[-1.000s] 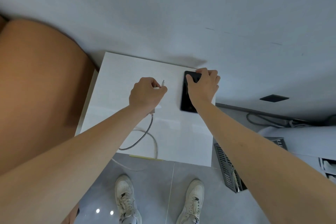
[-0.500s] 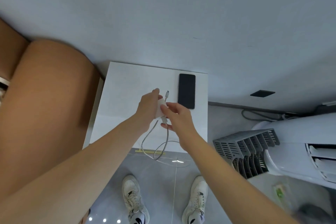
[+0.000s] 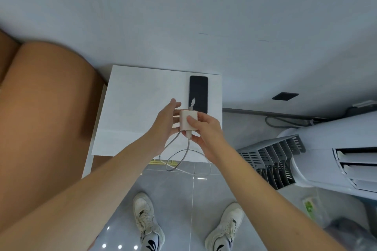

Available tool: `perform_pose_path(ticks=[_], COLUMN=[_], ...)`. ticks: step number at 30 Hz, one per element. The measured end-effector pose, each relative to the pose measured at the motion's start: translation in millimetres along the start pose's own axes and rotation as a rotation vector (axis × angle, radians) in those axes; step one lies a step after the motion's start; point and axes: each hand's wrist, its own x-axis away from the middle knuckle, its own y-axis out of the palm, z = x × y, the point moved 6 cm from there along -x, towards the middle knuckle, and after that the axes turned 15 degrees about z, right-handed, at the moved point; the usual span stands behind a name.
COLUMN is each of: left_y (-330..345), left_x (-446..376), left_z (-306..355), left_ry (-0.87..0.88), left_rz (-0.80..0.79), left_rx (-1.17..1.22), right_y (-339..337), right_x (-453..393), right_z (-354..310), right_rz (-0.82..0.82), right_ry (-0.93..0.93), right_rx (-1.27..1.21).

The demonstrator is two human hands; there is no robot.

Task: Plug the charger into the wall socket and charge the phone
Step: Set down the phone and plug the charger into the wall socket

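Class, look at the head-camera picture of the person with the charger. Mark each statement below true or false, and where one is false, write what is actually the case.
1. The phone lies flat on the white table. True.
2. The right hand grips the white charger block. True.
3. The cable is plugged into the phone. False: its free plug end sticks up above the block, unconnected.
4. The phone screen is lit. False: it is dark.
5. The left hand is clenched in a fist on the table. False: it is open beside the charger block.
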Motion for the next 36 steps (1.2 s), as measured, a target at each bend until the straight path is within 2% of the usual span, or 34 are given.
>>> perform_pose_path(ticks=[4,7,12,18,22,27,30,36], left_y=[14.1,31.9,56.2,90.7,140.6,201.8,232.2,300.6], left_x=[9.6,16.8,23.9,24.2,16.7,-12.4,-38.1,-96.0], left_z=[-19.6,-29.4,-41.2,-56.4,-66.9,-74.0,-78.1,-89.2], left_ry=[0.009,0.090,0.167,0.218,0.302,0.529,0.627,0.645], left_rz=[-0.028,-0.029,0.133,0.198,0.089,0.007,-0.030,-0.118], left_rx=[-0.173,-0.260,-0.273,-0.219,-0.207,-0.341,-0.409,-0.538], right_y=[-28.0,-55.2,-112.1,-205.1,-265.4,-331.3,-360.0,-391.4], right_x=[0.4,-2.3,-15.2,-53.2,-93.9,-154.7,-187.8,-253.5], right_z=[-9.7,-20.8,-34.3,-51.6,-63.3,-68.7,-70.3,-72.5], right_rz=[-0.029,-0.034,0.016,0.142,0.310,0.583,0.693,0.826], right_ry=[-0.018,-0.026,-0.016,-0.050,-0.201,-0.376,-0.469,-0.659], right_rx=[-0.016,-0.035,-0.054,0.022,0.115,0.341,0.373,0.417])
